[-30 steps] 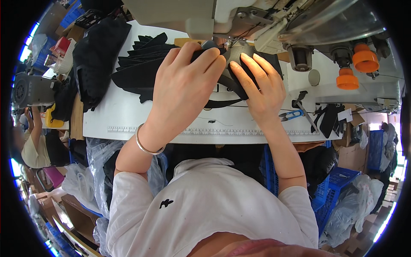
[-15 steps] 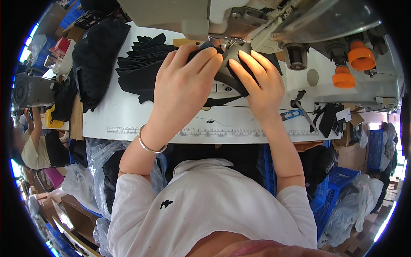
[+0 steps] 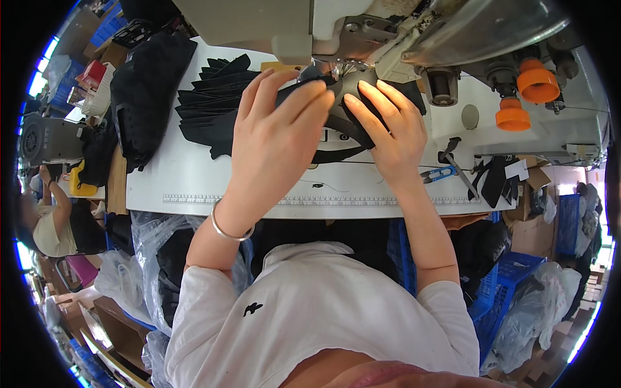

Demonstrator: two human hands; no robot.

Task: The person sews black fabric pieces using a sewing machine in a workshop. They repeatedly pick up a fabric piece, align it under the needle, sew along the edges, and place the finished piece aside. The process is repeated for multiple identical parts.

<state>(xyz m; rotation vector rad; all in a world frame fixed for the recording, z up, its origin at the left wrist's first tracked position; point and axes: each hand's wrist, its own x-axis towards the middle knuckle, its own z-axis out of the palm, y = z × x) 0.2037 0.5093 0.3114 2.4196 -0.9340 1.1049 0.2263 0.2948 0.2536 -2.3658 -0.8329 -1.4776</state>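
Beneath the sewing machine's (image 3: 252, 26) head lies a black fabric piece (image 3: 352, 126) with a curved band, both my hands on it near the needle area. My left hand (image 3: 275, 136), a silver bangle at its wrist, has its fingers bent over the left part of the fabric; its thumb is hidden. On the right side, my right hand (image 3: 396, 129) rests with fingers stretched out and slightly apart on the cloth. Just left of my left hand is a fanned stack of black fabric pieces (image 3: 210, 119). The needle itself is hard to make out.
A printed ruler strip (image 3: 310, 201) runs along the table's front edge. Blue-handled snips (image 3: 440, 173) and black scraps (image 3: 497, 181) lie right. Orange-capped fittings (image 3: 537, 81) hang above. A large black bundle (image 3: 139, 97) sits left; another person (image 3: 55, 223) is at far left.
My left hand's fingers have slid slightly down toward me and straightened a little, with its forearm shifting right. The right hand and the fabric have barely moved.
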